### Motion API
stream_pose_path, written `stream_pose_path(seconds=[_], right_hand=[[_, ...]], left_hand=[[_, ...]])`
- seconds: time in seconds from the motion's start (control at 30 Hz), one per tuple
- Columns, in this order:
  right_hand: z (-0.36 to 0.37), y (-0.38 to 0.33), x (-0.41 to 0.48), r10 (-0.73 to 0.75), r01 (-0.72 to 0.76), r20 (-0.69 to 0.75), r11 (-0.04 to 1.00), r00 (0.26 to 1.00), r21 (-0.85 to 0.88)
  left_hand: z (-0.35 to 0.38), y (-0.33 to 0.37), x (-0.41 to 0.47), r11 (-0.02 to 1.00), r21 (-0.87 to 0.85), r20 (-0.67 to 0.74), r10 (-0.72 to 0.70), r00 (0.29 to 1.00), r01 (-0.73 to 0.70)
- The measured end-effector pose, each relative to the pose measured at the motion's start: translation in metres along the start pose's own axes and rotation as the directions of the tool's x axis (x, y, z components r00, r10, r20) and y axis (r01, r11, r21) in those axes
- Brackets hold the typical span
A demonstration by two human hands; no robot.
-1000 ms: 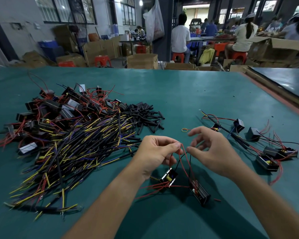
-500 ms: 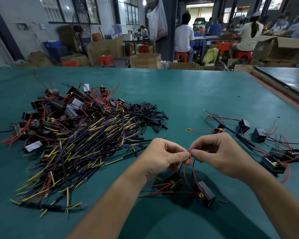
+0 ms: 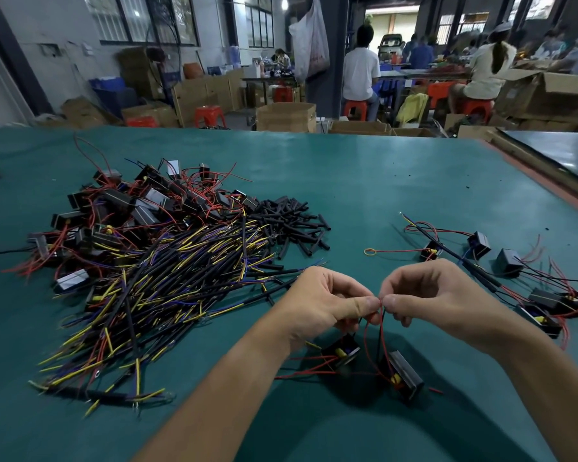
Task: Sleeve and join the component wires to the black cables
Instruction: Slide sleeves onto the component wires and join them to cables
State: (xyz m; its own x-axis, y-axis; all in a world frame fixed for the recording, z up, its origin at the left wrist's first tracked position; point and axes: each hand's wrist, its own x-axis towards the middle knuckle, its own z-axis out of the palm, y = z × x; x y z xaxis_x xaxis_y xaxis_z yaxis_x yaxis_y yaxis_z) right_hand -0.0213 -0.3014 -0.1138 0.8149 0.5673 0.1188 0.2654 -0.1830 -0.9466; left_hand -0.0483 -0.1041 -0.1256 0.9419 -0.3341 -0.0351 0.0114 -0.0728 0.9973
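Fingertips (image 3: 364,305) of left hand (image 3: 317,305) and right hand (image 3: 434,295) pinch red wires (image 3: 378,304) above black box (image 3: 402,378); wire ends hidden between thumbs.

Wire ends: the tips of the red wires (image 3: 378,307) vanish inside the left grip (image 3: 324,305) and right grip (image 3: 431,300), pinched between thumbs and fingers.
Join: we cannot tell whether the 2 ends are twisted together.
Forearms: both run off the bottom edge.
Cable pile (image 3: 154,278): we see only its top layer.
Finished components (image 3: 548,315): their outermost wires leave the right edge.
Desk (image 3: 347,181): cut off left, right and bottom.
Background people: too blurred for us to read.
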Motion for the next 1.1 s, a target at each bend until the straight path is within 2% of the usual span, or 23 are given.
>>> stream_pose_path(seconds=[0.43,0.53,0.67,0.87,0.93,1.1], right_hand=[[0.000,0.004,0.004,0.039,-0.039,-0.053,0.999,0.998,0.005],[0.001,0.005,0.005,0.034,-0.032,-0.106,0.999,0.994,0.019],[0.004,0.002,0.003,0.076,-0.078,-0.079,0.997,0.994,-0.022],[0.007,0.009,0.006,0.069,-0.066,-0.132,0.998,0.989,0.023],[0.004,0.010,0.006,0.048,-0.052,-0.160,0.998,0.986,-0.025],[0.008,0.007,0.005,-0.125,0.067,-0.182,0.952,0.975,-0.298]], left_hand=[[-0.002,0.000,0.001,0.999,-0.032,-0.016,-0.020,1.000,0.020],[0.000,-0.001,0.002,0.999,-0.034,-0.064,-0.013,0.998,0.011],[0.000,-0.002,0.004,0.999,-0.035,-0.134,0.027,0.991,-0.032],[-0.002,-0.005,0.006,0.998,-0.053,-0.177,0.034,0.984,-0.044],[-0.003,-0.005,0.006,0.998,-0.055,-0.175,0.032,0.984,-0.042],[-0.002,-0.005,0.006,0.998,-0.056,-0.147,0.019,0.989,-0.028]])
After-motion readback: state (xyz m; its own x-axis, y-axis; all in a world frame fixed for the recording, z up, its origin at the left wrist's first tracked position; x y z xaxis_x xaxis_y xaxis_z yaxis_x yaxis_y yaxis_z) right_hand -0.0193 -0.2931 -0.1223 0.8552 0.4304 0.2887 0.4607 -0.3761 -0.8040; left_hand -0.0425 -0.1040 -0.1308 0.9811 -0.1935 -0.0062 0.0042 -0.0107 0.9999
